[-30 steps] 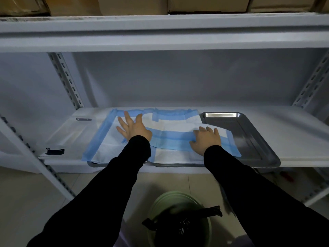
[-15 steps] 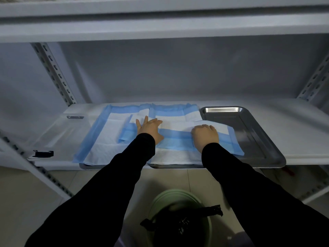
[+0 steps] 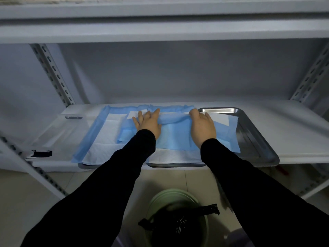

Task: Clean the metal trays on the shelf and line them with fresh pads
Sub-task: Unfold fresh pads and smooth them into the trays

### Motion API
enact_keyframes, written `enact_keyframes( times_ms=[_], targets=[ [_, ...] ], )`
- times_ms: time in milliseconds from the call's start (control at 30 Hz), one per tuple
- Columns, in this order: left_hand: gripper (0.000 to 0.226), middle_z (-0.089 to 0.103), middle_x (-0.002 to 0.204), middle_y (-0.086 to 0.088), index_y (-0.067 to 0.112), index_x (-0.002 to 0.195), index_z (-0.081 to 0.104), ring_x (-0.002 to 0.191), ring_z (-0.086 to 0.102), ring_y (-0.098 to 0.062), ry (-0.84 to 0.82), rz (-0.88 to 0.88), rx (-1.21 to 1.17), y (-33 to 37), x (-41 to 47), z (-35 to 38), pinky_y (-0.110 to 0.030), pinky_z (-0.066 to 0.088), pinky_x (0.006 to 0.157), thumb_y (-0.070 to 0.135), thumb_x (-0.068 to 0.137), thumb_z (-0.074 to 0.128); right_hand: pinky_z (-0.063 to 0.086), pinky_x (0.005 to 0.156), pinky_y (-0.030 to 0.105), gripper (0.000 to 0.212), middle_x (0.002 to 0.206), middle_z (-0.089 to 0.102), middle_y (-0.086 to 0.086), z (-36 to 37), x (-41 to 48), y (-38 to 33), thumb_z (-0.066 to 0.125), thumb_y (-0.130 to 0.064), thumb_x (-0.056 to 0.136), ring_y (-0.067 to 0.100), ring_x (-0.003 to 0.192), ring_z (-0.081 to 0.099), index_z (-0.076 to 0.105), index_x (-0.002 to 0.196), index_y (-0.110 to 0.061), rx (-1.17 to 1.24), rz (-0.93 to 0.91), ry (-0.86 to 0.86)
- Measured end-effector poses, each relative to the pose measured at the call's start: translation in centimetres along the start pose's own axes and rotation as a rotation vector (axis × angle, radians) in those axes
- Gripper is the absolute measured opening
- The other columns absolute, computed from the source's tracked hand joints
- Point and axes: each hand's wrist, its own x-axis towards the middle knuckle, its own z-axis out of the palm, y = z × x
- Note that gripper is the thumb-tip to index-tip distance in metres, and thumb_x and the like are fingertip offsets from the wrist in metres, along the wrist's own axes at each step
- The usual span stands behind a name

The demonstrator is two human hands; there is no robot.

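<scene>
- The green bin (image 3: 175,197) stands on the floor below the shelf (image 3: 299,132).
- The folded pad (image 3: 174,139) lies in the right tray (image 3: 258,147), its long axis left to right, under both hands.
- The left hand (image 3: 147,123) presses it flat, fingers straight and spread. The right hand (image 3: 203,128) curls its fingers round the raised fold (image 3: 173,117).
- That fold bridges the two hands equally, so opening it likely means pushing towards the back.

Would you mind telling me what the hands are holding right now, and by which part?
The right hand seems to grip the blue pad at its rolled-up fold; the left hand only presses flat on that fold's other end.
</scene>
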Motion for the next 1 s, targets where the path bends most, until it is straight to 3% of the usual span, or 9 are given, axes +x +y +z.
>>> enact_keyframes(
  times_ms=[167, 367, 567, 633, 700, 800, 900, 1000],
  targets=[
    [0.041, 0.016, 0.158, -0.001, 0.028, 0.136, 0.046, 0.147, -0.007, -0.03, 0.074, 0.038, -0.007, 0.6, -1.2, -1.6, -0.051, -0.012, 0.116, 0.015, 0.1, 0.031, 0.017, 0.117, 0.031, 0.051, 0.091, 0.064, 0.017, -2.1, -0.3, -0.7, 0.036, 0.018, 0.075, 0.033, 0.091, 0.056, 0.047, 0.121, -0.001, -0.014, 0.004, 0.028],
    [0.04, 0.035, 0.151, 0.003, 0.019, 0.13, 0.049, 0.148, 0.001, -0.023, 0.134, 0.089, -0.047, 1.2, -3.3, -3.7, -0.053, -0.014, 0.115, 0.01, 0.097, 0.029, 0.019, 0.117, 0.035, 0.045, 0.089, 0.064, 0.013, -4.4, -1.8, -1.4, 0.035, 0.012, 0.082, 0.032, 0.092, 0.058, 0.049, 0.12, -0.006, -0.047, 0.004, 0.067],
    [0.037, 0.056, 0.13, -0.005, 0.017, 0.128, 0.05, 0.144, 0.022, -0.02, 0.173, 0.096, -0.001, 1.4, -5.7, -5.1, -0.053, -0.013, 0.114, 0.014, 0.097, 0.03, 0.032, 0.091, 0.037, 0.033, 0.104, 0.065, 0.009, -5.7, -3.3, -1.7, 0.038, 0.002, 0.091, 0.031, 0.1, 0.058, 0.053, 0.117, -0.012, -0.037, -0.015, 0.149],
    [0.034, 0.062, 0.113, -0.007, 0.017, 0.122, 0.053, 0.129, 0.041, -0.024, 0.223, 0.11, 0.041, 1.4, -6.6, -5.4, -0.051, -0.005, 0.117, 0.013, 0.096, 0.031, 0.032, 0.085, 0.037, 0.032, 0.106, 0.065, 0.009, -6.2, -3.9, -1.9, 0.038, 0.0, 0.092, 0.031, 0.101, 0.056, 0.053, 0.117, -0.013, -0.056, -0.019, 0.152],
    [0.034, 0.066, 0.1, -0.007, 0.019, 0.119, 0.054, 0.112, 0.05, -0.028, 0.271, 0.133, 0.118, 1.2, -7.4, -5.7, -0.045, 0.014, 0.113, 0.014, 0.095, 0.031, 0.032, 0.084, 0.037, 0.028, 0.106, 0.065, 0.008, -6.7, -4.5, -2.1, 0.036, -0.005, 0.095, 0.031, 0.101, 0.055, 0.053, 0.116, -0.013, -0.071, -0.004, 0.147],
    [0.033, 0.068, 0.101, -0.006, 0.02, 0.114, 0.058, 0.107, 0.05, -0.028, 0.251, 0.15, 0.216, 1.3, -8.2, -6.2, -0.036, 0.027, 0.097, 0.019, 0.095, 0.031, 0.033, 0.083, 0.038, 0.029, 0.098, 0.067, 0.011, -7.5, -5.2, -2.5, 0.032, -0.023, 0.101, 0.033, 0.095, 0.057, 0.058, 0.106, -0.01, -0.088, 0.019, 0.146],
    [0.03, 0.065, 0.107, -0.008, 0.017, 0.109, 0.059, 0.109, 0.051, -0.028, 0.124, 0.129, 0.256, 1.7, -8.8, -6.7, -0.035, 0.03, 0.098, 0.023, 0.094, 0.034, 0.035, 0.083, 0.036, 0.044, 0.094, 0.067, 0.013, -8.0, -5.6, -3.1, 0.027, -0.035, 0.102, 0.033, 0.093, 0.057, 0.062, 0.095, -0.009, -0.098, 0.055, 0.116],
    [0.026, 0.063, 0.108, -0.008, 0.015, 0.105, 0.061, 0.108, 0.053, -0.028, 0.039, 0.124, 0.281, 2.0, -9.2, -7.5, -0.035, 0.034, 0.099, 0.023, 0.089, 0.042, 0.034, 0.091, 0.036, 0.036, 0.114, 0.061, 0.01, -8.6, -5.3, -3.7, 0.032, -0.029, 0.1, 0.031, 0.108, 0.051, 0.062, 0.11, -0.013, -0.067, 0.093, 0.119]
  ],
)
